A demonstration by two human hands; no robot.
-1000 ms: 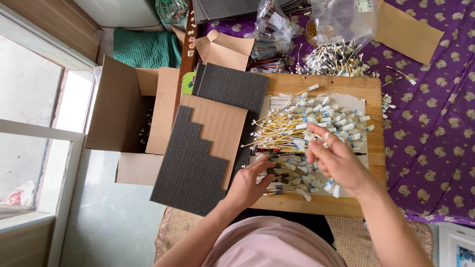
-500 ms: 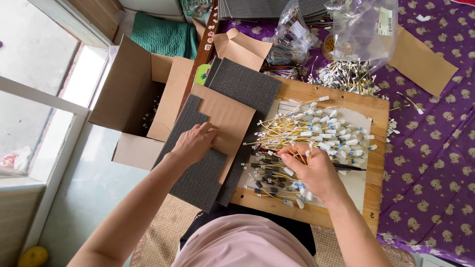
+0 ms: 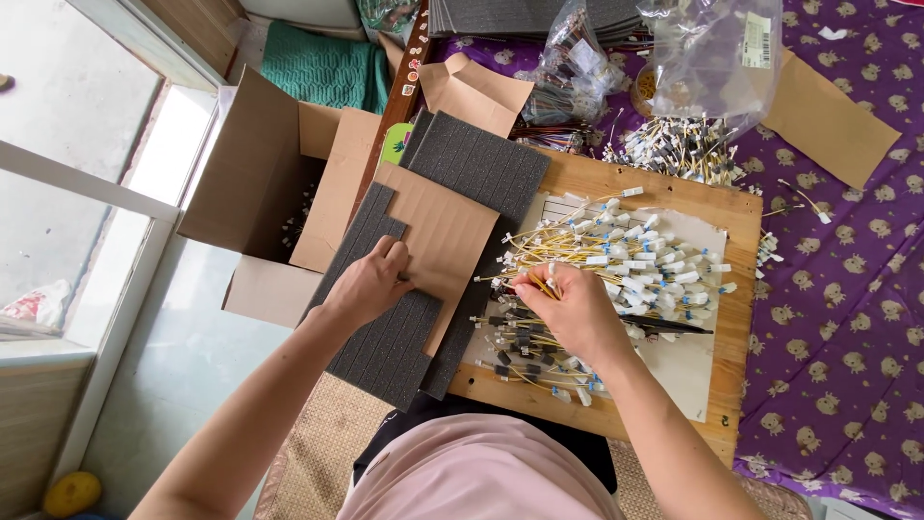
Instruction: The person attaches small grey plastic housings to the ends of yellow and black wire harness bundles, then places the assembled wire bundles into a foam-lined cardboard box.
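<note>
Dark grey foam sheet, scored in a grid of small squares, under the left hand. Plain tan cardboard sheet just right of that foam. Pale yellow wires with white tags and blue-tipped ends, pinched by the right hand. Light honey-brown wooden board beneath. Purple cloth right of the board, printed with small beige figures. Teal knit fabric above the brown cardboard box. Pink garment below the board.
</note>
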